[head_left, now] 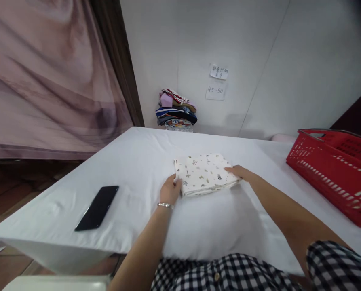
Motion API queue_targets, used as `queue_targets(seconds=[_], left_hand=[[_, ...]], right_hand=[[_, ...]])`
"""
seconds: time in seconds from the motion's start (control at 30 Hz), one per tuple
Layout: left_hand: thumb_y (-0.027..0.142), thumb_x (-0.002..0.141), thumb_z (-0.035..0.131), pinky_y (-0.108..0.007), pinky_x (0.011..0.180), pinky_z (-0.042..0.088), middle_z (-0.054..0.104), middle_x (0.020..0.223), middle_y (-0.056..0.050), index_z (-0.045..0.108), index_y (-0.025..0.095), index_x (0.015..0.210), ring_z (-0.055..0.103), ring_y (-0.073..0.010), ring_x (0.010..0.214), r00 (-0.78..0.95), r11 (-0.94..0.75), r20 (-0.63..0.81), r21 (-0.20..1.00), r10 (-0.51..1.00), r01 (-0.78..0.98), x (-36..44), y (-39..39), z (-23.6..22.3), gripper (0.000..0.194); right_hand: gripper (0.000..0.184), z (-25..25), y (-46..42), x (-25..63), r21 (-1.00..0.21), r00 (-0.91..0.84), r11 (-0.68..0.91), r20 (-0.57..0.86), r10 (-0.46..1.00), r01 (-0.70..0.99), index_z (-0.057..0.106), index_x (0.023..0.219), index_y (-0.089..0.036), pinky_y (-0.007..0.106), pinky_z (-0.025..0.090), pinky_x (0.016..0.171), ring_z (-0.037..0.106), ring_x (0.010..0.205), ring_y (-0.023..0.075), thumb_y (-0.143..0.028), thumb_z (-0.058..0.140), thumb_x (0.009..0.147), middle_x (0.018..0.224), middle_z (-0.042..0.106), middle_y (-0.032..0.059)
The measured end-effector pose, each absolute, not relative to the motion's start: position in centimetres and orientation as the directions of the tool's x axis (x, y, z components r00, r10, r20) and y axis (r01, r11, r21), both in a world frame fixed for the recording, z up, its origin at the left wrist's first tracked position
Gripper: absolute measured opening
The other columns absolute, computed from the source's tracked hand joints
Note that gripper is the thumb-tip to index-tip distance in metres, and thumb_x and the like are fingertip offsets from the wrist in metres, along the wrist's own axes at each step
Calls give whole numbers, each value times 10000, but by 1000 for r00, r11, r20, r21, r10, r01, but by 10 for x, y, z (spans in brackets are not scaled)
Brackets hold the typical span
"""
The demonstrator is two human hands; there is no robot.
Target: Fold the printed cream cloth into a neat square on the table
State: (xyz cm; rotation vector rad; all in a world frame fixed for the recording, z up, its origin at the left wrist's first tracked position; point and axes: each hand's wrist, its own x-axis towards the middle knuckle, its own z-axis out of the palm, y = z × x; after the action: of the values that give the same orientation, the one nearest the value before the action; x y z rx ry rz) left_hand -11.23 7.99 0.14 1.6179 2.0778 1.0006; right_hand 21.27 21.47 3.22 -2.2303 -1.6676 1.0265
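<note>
Left grip (170, 190) closed on the folded cloth (203, 173) at its L edge, thumb on the near side. Right grip (240, 171) on the R edge, fingers laid over the top, thumb hidden, so can't tell if that side's clamped. Cloth's directly btwn the two, touching both, out on the white-covered surface (140, 161): white w/ small leafy motifs, layers showing along the near side. Flat down or a touch raised? Can't tell. Silvery bracelet (165, 205) just below the left grip; checked sleeve (338, 262) on the R. Black phone (97, 208) well apart, off L; red basket (322, 173) over R, also on the surface. Past the back edge, clothes pile (176, 113) by the wall (243, 32), lower note (216, 90) reading 45-50.
</note>
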Motion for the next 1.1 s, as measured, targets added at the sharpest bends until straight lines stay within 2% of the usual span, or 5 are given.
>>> queue_targets(seconds=[0.3,0.47,0.6,0.73,1.1], left_hand=[[439,810,457,-300,777,451,614,1073,-80,493,173,1173,599,-175,861,-285,147,79,710,955,688,-95,68,4,452],[397,811,478,-339,839,442,561,1149,-84,546,192,1111,544,-196,996,-204,-36,306,629,930,777,-92,51,2,370],[375,791,528,-407,909,385,498,1240,-88,579,215,1072,427,-243,1143,-6,-221,479,416,878,882,-83,43,7,328],[302,799,529,-393,872,382,558,1146,-66,624,227,977,458,-229,1084,135,-317,499,300,856,900,-72,48,12,215],[300,804,538,-357,791,382,607,1007,-42,638,234,921,520,-197,914,305,-395,403,161,863,904,-68,67,12,168]], right_hand=[[486,21,185,225,-727,23,-349,-417,909,591,581,1013,-163,211,433,497,600,714,151,-559,518,739,970,646,94],[474,23,181,229,-689,69,-285,-324,943,667,583,1015,-143,293,460,632,588,840,232,-507,582,711,989,624,128],[396,29,170,222,-556,-96,155,134,986,816,548,1116,-199,357,412,824,524,1001,244,-415,520,785,1080,590,95],[261,30,146,210,-277,-543,684,441,714,675,609,1016,-214,383,369,907,499,1053,225,-339,471,833,1098,589,77],[267,21,128,201,-185,-709,766,295,641,616,617,1018,-223,350,407,823,548,934,197,-203,391,876,1024,626,61]])
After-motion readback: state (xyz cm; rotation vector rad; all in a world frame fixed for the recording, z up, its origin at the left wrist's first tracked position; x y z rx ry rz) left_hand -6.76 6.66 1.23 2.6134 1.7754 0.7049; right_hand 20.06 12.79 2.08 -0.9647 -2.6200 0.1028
